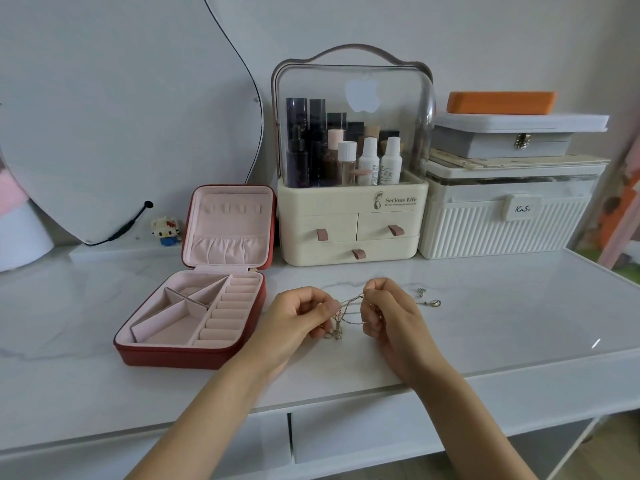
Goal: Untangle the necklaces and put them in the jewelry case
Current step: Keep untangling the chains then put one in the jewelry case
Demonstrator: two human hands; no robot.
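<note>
Head view: left hand (300, 315) and right hand (384, 313) each pinch the tangled necklaces (346, 315) just above the marble tabletop (502, 306). Chain ends trail right. Red jewelry case (194, 306) lies open, left of the hands.

Thin tangled necklaces (348, 315) hang pinched between both hands. Red jewelry case (194, 306) lies open on the desk, pink compartments bare.

A cream cosmetics organizer (353, 223) (clear dome, bottles inside) is standing at the back of the white table (485, 306). A ribbed white storage box (502, 223) is sitting just beside it, carrying stacked grey cases (502, 140) and an orange block (500, 102). A curved mirror (121, 109) is leaning at the left, near a small brick figure (167, 230).
</note>
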